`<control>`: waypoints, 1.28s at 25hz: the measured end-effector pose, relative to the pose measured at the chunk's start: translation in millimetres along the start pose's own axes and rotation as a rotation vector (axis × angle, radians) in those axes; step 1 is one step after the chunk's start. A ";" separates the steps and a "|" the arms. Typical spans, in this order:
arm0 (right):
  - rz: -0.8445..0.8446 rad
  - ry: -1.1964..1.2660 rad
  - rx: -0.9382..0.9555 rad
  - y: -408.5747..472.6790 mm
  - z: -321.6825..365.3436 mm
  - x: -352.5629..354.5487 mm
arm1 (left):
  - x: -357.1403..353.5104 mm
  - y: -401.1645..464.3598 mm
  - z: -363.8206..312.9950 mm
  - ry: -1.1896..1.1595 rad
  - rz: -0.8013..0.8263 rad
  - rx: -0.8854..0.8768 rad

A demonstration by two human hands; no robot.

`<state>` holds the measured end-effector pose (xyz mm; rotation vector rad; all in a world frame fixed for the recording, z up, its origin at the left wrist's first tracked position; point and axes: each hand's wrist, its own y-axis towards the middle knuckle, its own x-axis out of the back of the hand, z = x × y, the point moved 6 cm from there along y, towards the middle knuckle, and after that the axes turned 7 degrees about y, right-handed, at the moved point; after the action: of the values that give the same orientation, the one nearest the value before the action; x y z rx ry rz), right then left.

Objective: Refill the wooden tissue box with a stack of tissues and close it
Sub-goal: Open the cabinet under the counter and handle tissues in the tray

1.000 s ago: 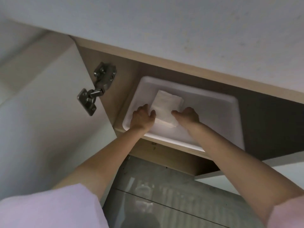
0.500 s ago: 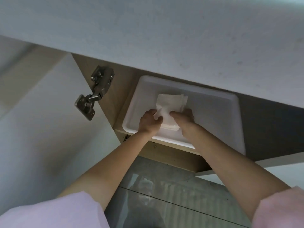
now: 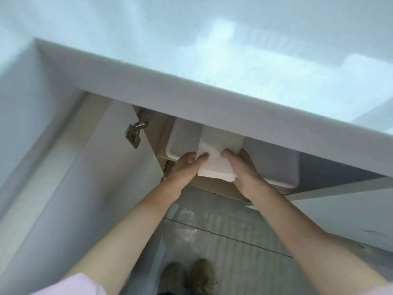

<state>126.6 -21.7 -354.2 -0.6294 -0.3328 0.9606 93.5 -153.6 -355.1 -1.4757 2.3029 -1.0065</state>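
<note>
White counter fills the upper half of the frame, its thick front edge running from the upper left down to the right edge, with an open cupboard below it. Under that edge, at the centre of the frame, a white plastic tray sits on a light wooden shelf, partly hidden by the counter's overhang. At the left stands the open cupboard door, pale and seen from its inner side, with a metal hinge fixed near its top where it meets the cupboard wall.

Both arms reach up from the bottom corners toward the tray. A stack of tissues, white and folded, lies over the tray's near rim, its front corner sticking out past the rim above the shelf. The left hand grips the stack's left side, thumb pressed on top and fingers curled beneath. The right hand clasps the right side in the same way, thumb on the top sheet, so the stack is pinched between the two hands. The far end of the stack runs up under the counter edge, out of sight.

Low in the frame a grey tiled floor shows between the arms, with two shoes at the bottom centre and pink sleeves at the lower corners
</note>
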 end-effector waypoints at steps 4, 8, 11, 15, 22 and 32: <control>0.146 0.053 -0.116 -71.9 -3.0 -3.6 | 7.8 -59.5 10.9 -0.404 0.246 0.159; 0.142 -0.084 -0.184 -132.5 -4.7 -5.5 | 16.4 -117.6 6.2 -0.536 0.288 0.157; 0.166 -0.140 -0.194 -172.8 8.2 -10.9 | 29.0 -154.4 1.0 -0.529 0.239 0.183; 0.186 -0.238 -0.125 -215.2 37.5 -18.1 | 38.8 -197.3 -18.0 -0.505 0.227 0.132; 0.186 -0.414 0.142 -259.9 87.8 -28.1 | 42.6 -246.4 -64.8 -0.484 0.213 0.001; 0.159 -0.349 0.161 -309.8 154.3 -25.8 | 60.5 -284.5 -125.7 -0.492 0.161 -0.115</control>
<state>234.2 -118.5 -38.8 -0.3428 -0.5144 1.2403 202.0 -226.2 -66.4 -1.3627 2.0971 -0.4123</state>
